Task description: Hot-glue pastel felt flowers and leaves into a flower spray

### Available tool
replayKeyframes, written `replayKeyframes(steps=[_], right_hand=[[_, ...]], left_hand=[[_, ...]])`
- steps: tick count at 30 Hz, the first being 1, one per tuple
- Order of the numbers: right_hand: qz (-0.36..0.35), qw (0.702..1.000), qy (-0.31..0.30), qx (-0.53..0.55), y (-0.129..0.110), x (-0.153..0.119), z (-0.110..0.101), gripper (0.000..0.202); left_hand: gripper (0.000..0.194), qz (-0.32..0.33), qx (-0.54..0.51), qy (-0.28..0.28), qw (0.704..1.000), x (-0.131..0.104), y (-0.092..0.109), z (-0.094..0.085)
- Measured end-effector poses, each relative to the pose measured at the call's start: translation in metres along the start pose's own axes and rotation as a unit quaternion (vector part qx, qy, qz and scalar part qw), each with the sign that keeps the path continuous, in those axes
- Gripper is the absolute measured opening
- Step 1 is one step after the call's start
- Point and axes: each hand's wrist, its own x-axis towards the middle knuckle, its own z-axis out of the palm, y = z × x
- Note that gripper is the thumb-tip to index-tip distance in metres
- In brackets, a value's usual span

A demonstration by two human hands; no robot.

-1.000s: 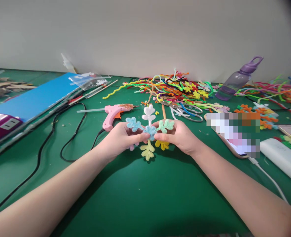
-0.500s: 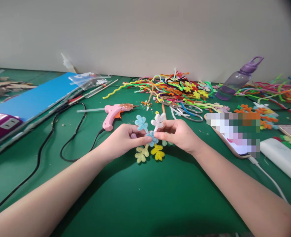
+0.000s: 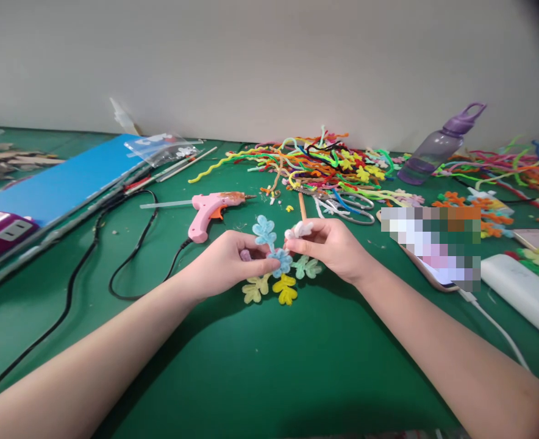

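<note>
Between my hands is a fuzzy pipe-cleaner flower point(image 3: 283, 261) with a blue centre and clover-shaped arms in blue, white, green, yellow, pale yellow and lilac. My left hand point(image 3: 233, 265) pinches it at the left of the centre, thumb on top; the lilac arm is partly covered by those fingers. The white arm point(image 3: 299, 230) is gripped by the thumb and fingertips of my right hand point(image 3: 331, 247) and looks bent over, seen nearly edge-on. The yellow arm point(image 3: 285, 289) points down toward me.
A pink glue gun point(image 3: 214, 210) lies left, its black cord running forward. Behind are scissors point(image 3: 352, 207) and a heap of coloured pipe cleaners point(image 3: 315, 161). To the right are a phone point(image 3: 429, 250), a white power bank point(image 3: 521, 299) and a purple bottle point(image 3: 438, 149).
My right hand has bent the white arm down from its raised, spread position. The flower has turned slightly, and its green arm now shows below my right fingers.
</note>
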Motion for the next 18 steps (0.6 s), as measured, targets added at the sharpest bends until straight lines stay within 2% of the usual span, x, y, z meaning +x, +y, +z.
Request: replayKeyframes(steps=[12,18], right_hand=[[0.007,0.997,0.005,-0.071,0.0006,0.0000,0.0010,0.025],[0.012,0.998,0.019,-0.062,-0.0006,0.0008,0.0015,0.023]], left_hand=[[0.023,0.011,0.016,-0.017,1.000,0.0000,-0.0028,-0.0011],[0.020,0.001,0.015,-0.005,1.000,0.0005,-0.0014,-0.0012]])
